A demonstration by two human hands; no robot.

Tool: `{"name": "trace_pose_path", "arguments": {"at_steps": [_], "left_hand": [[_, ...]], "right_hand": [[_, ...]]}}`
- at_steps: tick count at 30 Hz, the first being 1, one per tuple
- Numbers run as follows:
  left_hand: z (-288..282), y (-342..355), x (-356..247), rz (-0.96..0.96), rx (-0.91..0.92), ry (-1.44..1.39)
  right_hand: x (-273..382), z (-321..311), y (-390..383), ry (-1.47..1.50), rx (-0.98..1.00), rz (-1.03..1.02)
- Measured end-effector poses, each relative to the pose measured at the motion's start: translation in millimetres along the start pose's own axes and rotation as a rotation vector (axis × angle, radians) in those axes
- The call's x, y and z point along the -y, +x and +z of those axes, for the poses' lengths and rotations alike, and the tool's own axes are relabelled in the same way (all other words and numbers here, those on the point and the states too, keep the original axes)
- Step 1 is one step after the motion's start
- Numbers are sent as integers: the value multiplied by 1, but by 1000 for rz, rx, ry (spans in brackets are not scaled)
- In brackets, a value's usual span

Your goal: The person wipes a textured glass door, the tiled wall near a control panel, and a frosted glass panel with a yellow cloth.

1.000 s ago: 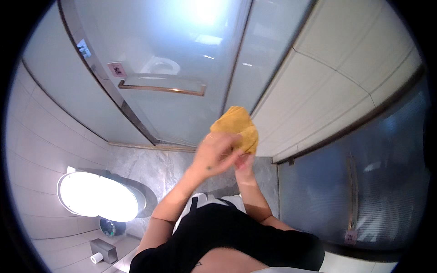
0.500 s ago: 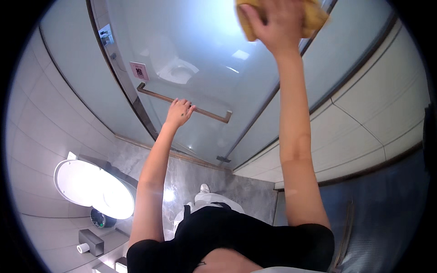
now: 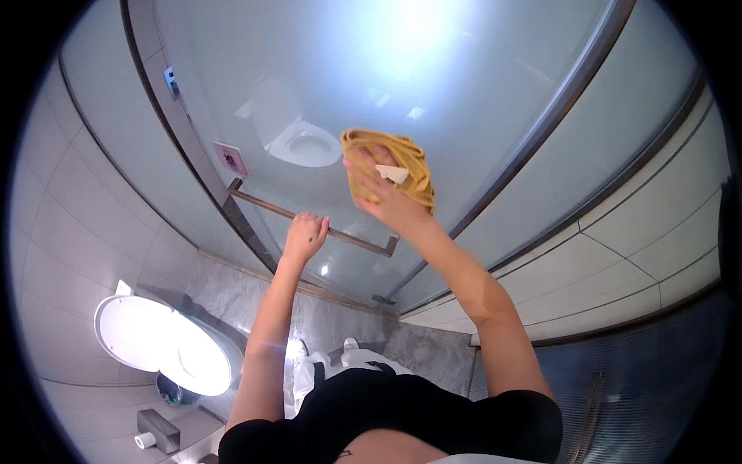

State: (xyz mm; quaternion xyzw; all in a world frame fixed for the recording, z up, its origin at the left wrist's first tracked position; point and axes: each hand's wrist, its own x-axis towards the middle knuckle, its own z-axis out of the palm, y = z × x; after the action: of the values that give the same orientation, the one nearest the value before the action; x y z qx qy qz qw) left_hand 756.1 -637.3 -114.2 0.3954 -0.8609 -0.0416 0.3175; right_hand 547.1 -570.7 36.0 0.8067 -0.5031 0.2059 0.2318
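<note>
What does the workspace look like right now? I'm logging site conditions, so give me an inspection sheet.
Surface: frosted glass shower door, bright glare near the top.
Job's things: yellow cloth pressed flat on the glass; metal handle bar on the door.
Clutter: toilet roll holder and small bin low on the left.
Grippers: right hand spread on the cloth; left hand gripping the bar.
Cables: nothing seen.
Surroundings: white toilet, lid down; tiled walls; grey marble floor.
</note>
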Motion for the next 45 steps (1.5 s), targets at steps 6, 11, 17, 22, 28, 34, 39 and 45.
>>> {"name": "trace_pose_path", "arguments": {"at_steps": [6, 11, 17, 22, 28, 34, 39, 45], "left_hand": [[-4, 1, -1, 40, 40, -19], [-7, 5, -3, 59, 87, -82], [-70, 58, -21, 206, 30, -237], [-161, 149, -31, 444, -712, -128], [-219, 235, -26, 244, -918, 98], [-210, 237, -17, 232, -875, 152], [-203, 239, -16, 236, -886, 112], [-207, 236, -7, 254, -881, 164]], "right_hand": [[-6, 14, -33, -36, 95, 46], [-17, 12, -50, -252, 113, -5], [-45, -2, -42, -733, 90, -157], [-40, -102, 80, -539, -459, 325], [-72, -184, 156, -560, -870, 269], [-43, -121, 134, -724, -547, 196], [-19, -51, 66, -672, 156, -196], [-46, -124, 99, -551, -253, -70]]}}
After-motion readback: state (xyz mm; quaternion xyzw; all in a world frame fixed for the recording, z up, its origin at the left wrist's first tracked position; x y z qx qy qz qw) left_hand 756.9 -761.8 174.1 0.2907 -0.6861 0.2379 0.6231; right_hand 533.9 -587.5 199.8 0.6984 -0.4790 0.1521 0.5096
